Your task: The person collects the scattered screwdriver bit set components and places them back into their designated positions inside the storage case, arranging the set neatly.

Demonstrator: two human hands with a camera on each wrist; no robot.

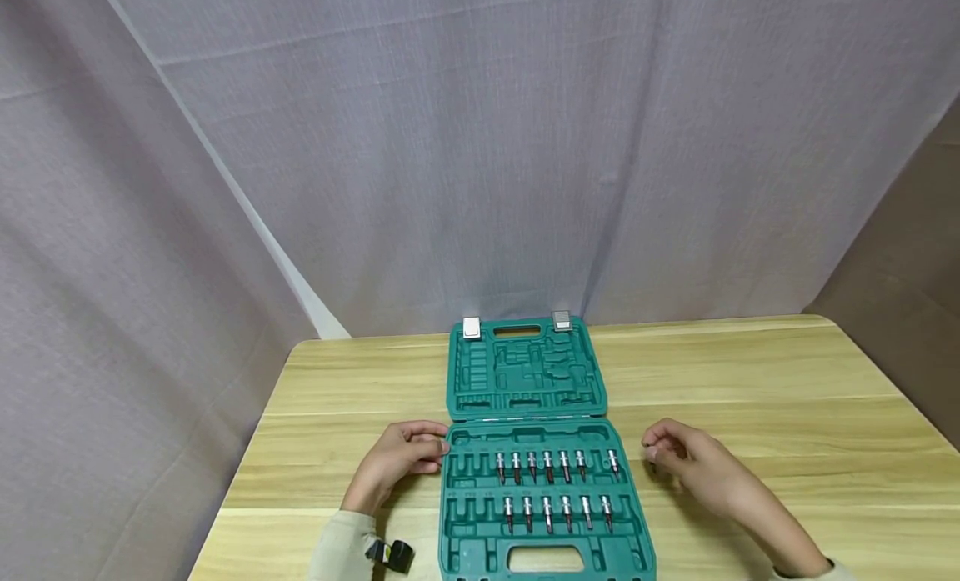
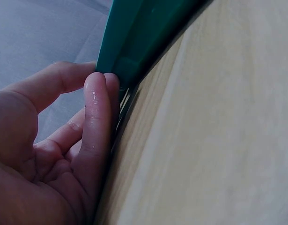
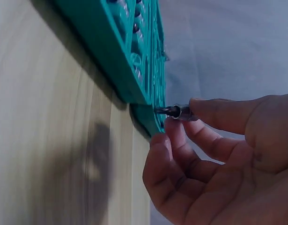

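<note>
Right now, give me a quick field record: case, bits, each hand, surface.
case: green tool case lying open, lid flat toward the curtain
bits: two rows seated in the near half
left hand: left hand fingers touching the case's left edge
right hand: right hand pinching a small bit, apart from the case's right side
surface: wooden table

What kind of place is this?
Probably a staged recording setup, not a workshop: a light wooden table, a grey fabric backdrop draped behind it, and only an open green plastic tool case on it.
</note>
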